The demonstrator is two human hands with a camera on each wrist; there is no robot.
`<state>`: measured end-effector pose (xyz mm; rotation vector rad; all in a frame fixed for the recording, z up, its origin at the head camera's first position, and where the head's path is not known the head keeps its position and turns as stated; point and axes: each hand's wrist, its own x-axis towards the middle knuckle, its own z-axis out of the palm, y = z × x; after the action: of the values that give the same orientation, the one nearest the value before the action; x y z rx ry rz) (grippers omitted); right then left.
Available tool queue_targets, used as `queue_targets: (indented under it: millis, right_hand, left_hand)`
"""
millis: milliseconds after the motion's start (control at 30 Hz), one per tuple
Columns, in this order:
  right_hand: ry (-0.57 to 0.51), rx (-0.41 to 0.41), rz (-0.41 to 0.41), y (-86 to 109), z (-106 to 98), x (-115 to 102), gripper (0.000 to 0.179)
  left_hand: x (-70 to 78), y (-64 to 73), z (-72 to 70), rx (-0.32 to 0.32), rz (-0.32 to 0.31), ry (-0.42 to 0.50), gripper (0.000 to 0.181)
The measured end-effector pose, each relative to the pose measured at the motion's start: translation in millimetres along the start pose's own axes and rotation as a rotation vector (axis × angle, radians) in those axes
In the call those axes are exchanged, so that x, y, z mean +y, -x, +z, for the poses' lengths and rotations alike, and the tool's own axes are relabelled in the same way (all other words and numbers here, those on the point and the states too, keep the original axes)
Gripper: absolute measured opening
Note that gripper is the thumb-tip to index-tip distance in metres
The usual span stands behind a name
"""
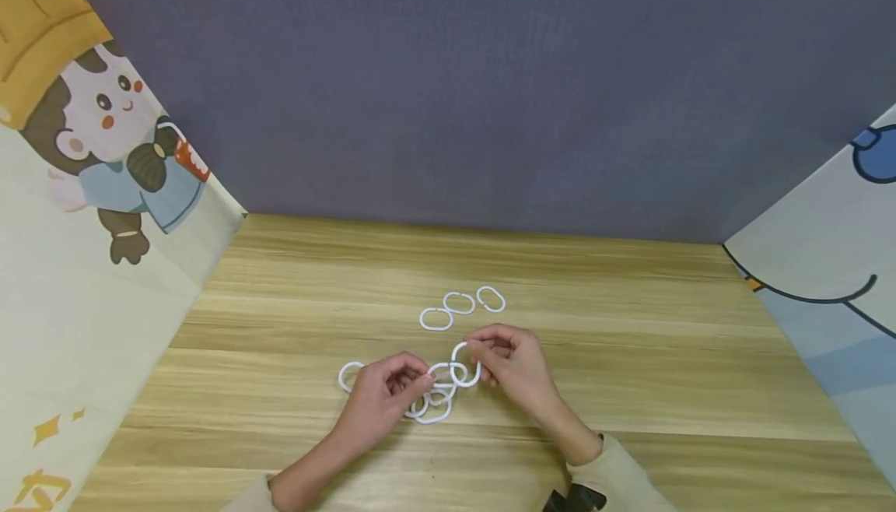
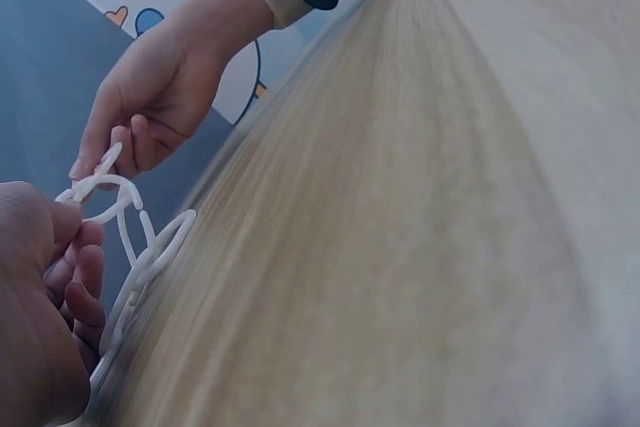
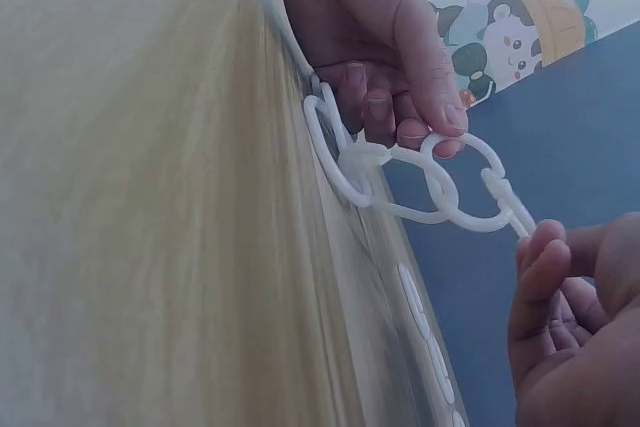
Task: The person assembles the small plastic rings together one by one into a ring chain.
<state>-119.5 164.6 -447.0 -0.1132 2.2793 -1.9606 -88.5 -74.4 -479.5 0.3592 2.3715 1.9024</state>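
Note:
A chain of white plastic oval links (image 1: 434, 421) lies partly on the wooden table below the hands, with its near end lifted between them. My left hand (image 1: 378, 397) pinches one raised link (image 3: 490, 154) between thumb and fingertips. In my right hand (image 1: 519, 366), thumb and forefinger grip the end link (image 1: 465, 385), which is hooked through the left hand's link. The right wrist view shows a small gap in the end link close to where they join. Part of the chain is hidden behind the left hand, and one link (image 1: 341, 376) shows to its left.
Beyond the hands, three loose white links lie in a slanting row: a left one (image 1: 436, 330), a middle one (image 1: 459, 292) and a right one (image 1: 502, 302). A grey-blue panel (image 1: 476, 107) stands at the table's back, with cartoon-printed walls at both sides.

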Motion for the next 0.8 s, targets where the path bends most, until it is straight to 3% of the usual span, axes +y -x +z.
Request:
queue_targets:
  millis: [233, 433, 633, 800]
  right_hand:
    - [-0.045, -0.010, 0.033, 1.9, -9, 5, 0.028]
    - [-0.081, 0.002, 0.064, 6.3, -16, 5, 0.023]
    - [-0.048, 0.061, 0.091, 7.1, -18, 5, 0.017]
    - [-0.068, 0.051, 0.098, 8.2, -19, 6, 0.018]
  left_hand:
    - [-1.4, -0.5, 0.1, -0.002, -0.002, -0.001, 0.009]
    - [-1.5, 0.2, -0.5, -0.009, 0.005, 0.013, 0.011]
    - [-1.7, -0.3, -0.6, -0.018, -0.008, 0.006, 0.008]
    - [-0.4, 0.2, -0.9, -0.036, 0.000, -0.002, 0.010]
